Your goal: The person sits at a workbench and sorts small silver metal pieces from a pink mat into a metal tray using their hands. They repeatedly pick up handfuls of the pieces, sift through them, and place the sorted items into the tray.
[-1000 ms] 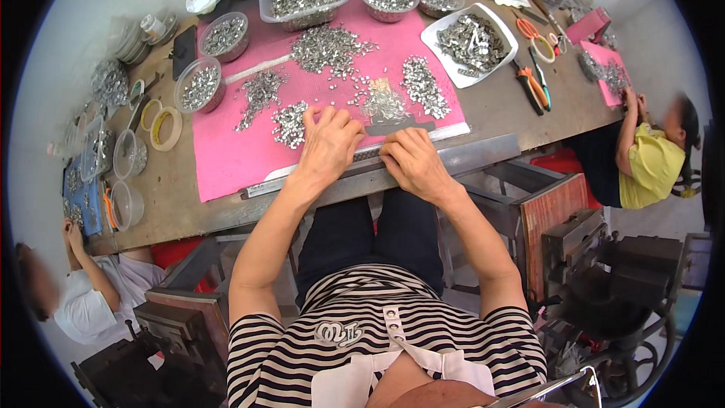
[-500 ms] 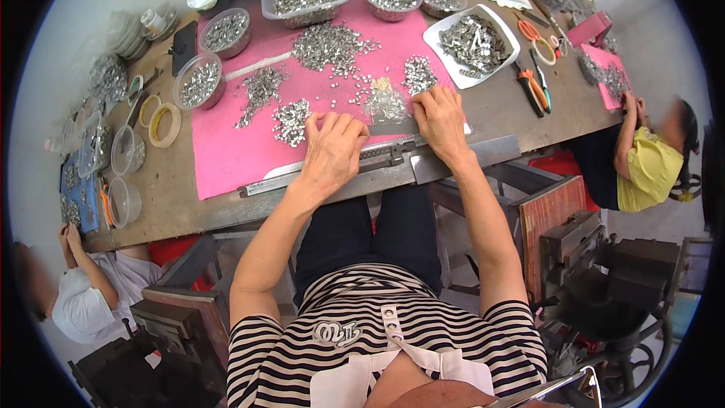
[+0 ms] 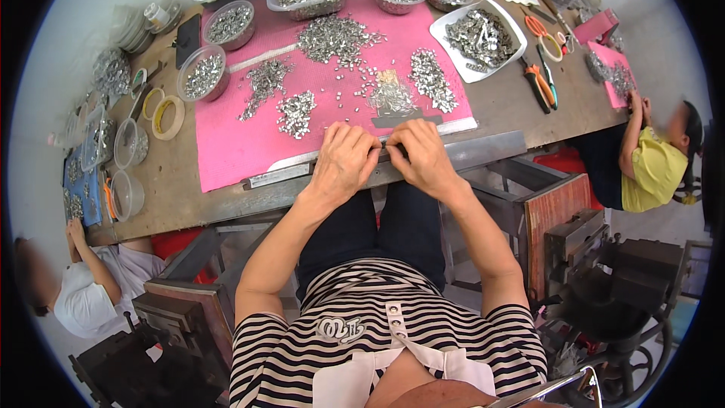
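At the table's front edge my left hand (image 3: pixel 346 156) and my right hand (image 3: pixel 423 156) are close together, fingers bent and fingertips pinched near each other. What they pinch is small, dark and mostly hidden by the fingers. Under them lies a metal rail (image 3: pixel 281 174), its middle covered by my hands. Just beyond my hands are a dark grey strip (image 3: pixel 411 120), a heap of thin silvery pins (image 3: pixel 391 98), a pile of small shiny metal pieces (image 3: pixel 297 115) on the left and another shiny metal pile (image 3: pixel 432 80) on the right.
A pink mat (image 3: pixel 226 140) bears more metal parts (image 3: pixel 332 39). Around it stand plastic tubs (image 3: pixel 202 75) and a white tray (image 3: pixel 516 38). Orange-handled pliers (image 3: pixel 540 89), scissors (image 3: pixel 553 47) and tape rolls (image 3: pixel 168 118) lie beside. Persons sit at right (image 3: pixel 651 162) and left (image 3: pixel 87 295).
My right hand has moved left, away from the right-hand pile. My left hand has shifted right and nearer to me, so the fingertips now almost meet over the rail.
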A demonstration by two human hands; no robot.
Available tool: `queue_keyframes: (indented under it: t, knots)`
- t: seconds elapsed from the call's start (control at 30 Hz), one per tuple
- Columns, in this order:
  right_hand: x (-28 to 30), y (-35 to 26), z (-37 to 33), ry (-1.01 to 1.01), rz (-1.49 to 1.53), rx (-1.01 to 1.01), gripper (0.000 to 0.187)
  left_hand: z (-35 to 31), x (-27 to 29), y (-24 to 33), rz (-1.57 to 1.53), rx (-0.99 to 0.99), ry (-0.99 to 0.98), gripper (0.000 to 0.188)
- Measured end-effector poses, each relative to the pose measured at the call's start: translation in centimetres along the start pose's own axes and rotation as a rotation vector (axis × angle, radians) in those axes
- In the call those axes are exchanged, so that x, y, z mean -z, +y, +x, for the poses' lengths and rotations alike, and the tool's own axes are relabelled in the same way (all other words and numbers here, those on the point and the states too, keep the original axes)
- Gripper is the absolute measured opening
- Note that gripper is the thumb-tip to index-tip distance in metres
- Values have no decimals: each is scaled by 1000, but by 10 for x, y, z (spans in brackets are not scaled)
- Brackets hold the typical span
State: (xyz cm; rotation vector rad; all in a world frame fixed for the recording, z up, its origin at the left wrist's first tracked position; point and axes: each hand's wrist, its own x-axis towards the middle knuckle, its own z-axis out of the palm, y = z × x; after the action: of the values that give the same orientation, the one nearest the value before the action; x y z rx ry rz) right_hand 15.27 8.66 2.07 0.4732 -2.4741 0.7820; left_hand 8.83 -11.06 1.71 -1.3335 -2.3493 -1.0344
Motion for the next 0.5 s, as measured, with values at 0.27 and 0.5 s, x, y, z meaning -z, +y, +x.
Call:
queue_keyframes:
  t: [0.27, 0.5]
  knots:
    - [-7, -6, -3, -8, -46, 42, 17, -12, -4, -3, -144, 137, 67, 11]
    - [-3, 4, -19, 189, 108, -178, 16, -4, -16, 6, -7, 177, 90, 19]
